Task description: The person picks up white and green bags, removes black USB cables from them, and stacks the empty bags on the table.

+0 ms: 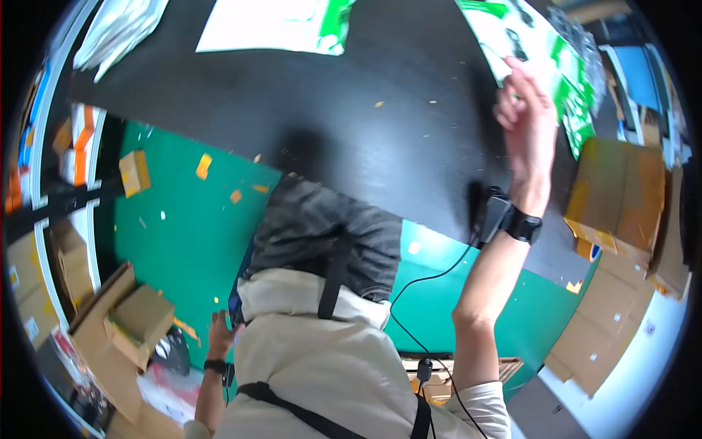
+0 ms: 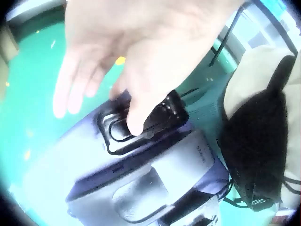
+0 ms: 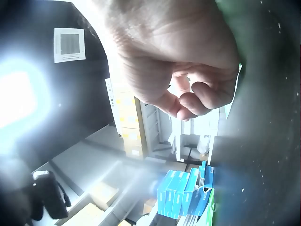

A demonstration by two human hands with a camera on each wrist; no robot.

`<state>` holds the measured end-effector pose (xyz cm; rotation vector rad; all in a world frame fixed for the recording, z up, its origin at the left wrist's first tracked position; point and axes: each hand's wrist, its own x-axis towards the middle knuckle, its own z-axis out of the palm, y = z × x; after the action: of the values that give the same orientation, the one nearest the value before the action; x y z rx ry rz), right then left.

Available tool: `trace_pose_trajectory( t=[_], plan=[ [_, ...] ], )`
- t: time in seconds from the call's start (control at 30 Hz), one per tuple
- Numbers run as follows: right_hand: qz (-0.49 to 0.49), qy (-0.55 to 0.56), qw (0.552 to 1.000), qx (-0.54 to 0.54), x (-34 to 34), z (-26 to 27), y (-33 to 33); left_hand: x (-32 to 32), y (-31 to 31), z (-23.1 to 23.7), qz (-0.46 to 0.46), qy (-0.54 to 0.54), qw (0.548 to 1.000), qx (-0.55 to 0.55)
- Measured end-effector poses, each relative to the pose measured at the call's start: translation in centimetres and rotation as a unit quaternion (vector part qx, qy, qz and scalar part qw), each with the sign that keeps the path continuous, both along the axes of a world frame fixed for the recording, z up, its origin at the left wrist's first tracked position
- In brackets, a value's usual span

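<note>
In the head view, the right hand (image 1: 528, 121) is over the dark table beside a green-and-white package (image 1: 541, 55); one finger reaches out and the others bend loosely. Seen from the right wrist, the hand (image 3: 183, 61) has loosely bent fingers with nothing visible between them, and a thin package edge (image 3: 234, 92) shows behind. The left hand (image 1: 221, 335) is low beside the person's hip. In the left wrist view this hand (image 2: 136, 52) has extended fingers, its thumb over a black recessed part (image 2: 164, 115) on a purple-grey object (image 2: 146, 188); whether it touches is unclear.
Another green-and-white package (image 1: 270, 25) and a clear plastic bag (image 1: 121, 33) lie along the far side of the table (image 1: 351, 110). Cardboard boxes (image 1: 618, 194) stand at right, an open carton (image 1: 142, 322) at lower left. Scraps dot the green floor (image 1: 175, 241). A cable (image 1: 417, 278) hangs near the right arm.
</note>
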<state>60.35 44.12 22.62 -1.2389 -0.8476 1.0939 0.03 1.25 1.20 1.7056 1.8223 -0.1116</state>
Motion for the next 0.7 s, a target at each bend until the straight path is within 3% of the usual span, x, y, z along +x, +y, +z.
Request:
trace_pose_trajectory(
  t=[0.03, 0.17, 0.27, 0.43, 0.63, 0.7],
  plan=[
    [0.001, 0.002, 1.000, -0.004, -0.1, 0.0, -0.1, 0.7, 1.5, 1.9, 0.030, 0.016, 0.998, -0.049],
    [0.011, -0.010, 1.000, 0.006, -0.1, 0.7, -0.4, 1.2, 6.6, 5.1, -0.036, 0.053, 0.998, 0.003],
    [0.009, -0.010, 1.000, 0.006, -0.3, 1.0, -0.4, 2.6, 12.2, 7.6, 0.080, -0.047, 0.995, -0.024],
    [0.023, -0.009, 1.000, -0.002, -0.4, 1.0, -0.5, 10.3, 23.8, 15.7, 0.074, -0.116, 0.989, 0.044],
    [0.026, -0.007, 0.999, -0.022, -0.4, 1.4, -0.6, 19.6, 34.3, 24.5, -0.021, -0.226, 0.956, 0.188],
    [0.026, -0.005, 1.000, -0.017, -0.4, 1.3, -0.6, 23.4, 37.2, 27.1, -0.168, -0.259, 0.895, 0.322]
  ],
)
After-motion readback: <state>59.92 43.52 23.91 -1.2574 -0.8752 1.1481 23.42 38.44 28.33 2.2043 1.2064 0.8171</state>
